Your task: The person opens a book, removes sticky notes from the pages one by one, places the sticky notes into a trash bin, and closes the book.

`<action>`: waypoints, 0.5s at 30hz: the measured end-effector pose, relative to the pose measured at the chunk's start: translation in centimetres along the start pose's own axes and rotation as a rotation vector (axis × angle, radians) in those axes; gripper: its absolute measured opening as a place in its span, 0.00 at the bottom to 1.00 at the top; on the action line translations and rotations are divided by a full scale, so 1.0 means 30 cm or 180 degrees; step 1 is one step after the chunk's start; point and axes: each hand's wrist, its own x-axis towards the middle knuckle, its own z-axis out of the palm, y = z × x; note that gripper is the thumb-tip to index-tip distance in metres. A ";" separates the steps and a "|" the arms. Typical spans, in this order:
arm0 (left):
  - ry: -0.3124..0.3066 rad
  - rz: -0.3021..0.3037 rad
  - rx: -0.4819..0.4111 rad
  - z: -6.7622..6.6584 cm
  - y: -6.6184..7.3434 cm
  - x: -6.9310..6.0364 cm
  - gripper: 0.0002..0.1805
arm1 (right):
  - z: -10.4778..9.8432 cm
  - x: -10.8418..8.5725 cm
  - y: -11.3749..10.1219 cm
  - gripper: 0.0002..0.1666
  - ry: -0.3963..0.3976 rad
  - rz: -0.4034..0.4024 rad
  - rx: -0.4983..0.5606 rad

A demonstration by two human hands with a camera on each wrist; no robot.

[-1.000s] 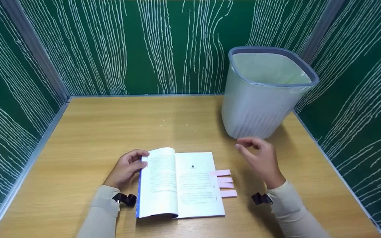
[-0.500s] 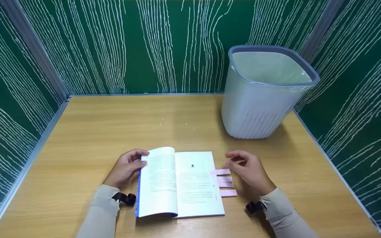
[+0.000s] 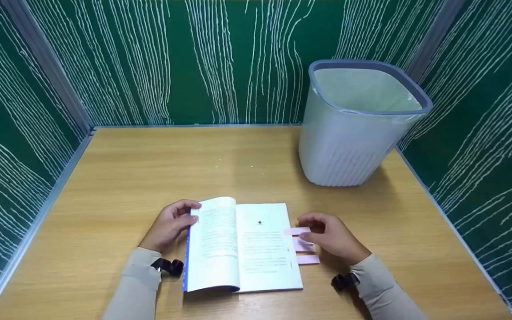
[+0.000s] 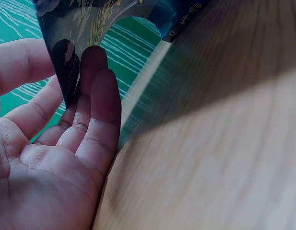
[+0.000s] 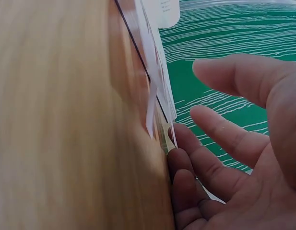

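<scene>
An open book (image 3: 265,255) lies on the table, printed pages up, with its left part raised. My left hand (image 3: 169,226) holds the upper left edge, thumb on the page side; in the left wrist view its fingers lie against the dark illustrated cover (image 4: 61,24). Several pink sticky tabs (image 3: 308,259) stick out past the right edge of the pages. Over the upper tabs is my right hand (image 3: 336,238), thumb and forefinger apart. In the right wrist view, the other fingers (image 5: 183,184) sit low beside the page edges and a pale tab (image 5: 150,112).
A pale waste bin (image 3: 349,146) with a grey rim and a liner bag stands at the back right. Tiny white specks (image 3: 251,166) dot the wooden table (image 3: 149,164). Green panels (image 3: 185,89) with white wavy lines wall in the back and both sides.
My right hand has come down and left from near the bin's foot to the upper pink tabs. The left hand and the book have stayed in place.
</scene>
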 end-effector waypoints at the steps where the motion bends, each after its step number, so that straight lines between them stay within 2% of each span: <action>1: -0.0003 0.0000 0.0026 0.000 -0.001 0.001 0.21 | 0.000 -0.001 -0.001 0.23 -0.0005 0.0021 -0.0009; 9: -0.0036 0.0011 0.0073 -0.006 -0.003 0.005 0.21 | -0.001 0.004 0.005 0.21 0.0016 0.0177 -0.0179; 15: 0.0017 -0.0016 -0.0043 0.003 -0.001 -0.003 0.20 | 0.002 0.007 0.026 0.18 0.0078 0.0036 -0.0282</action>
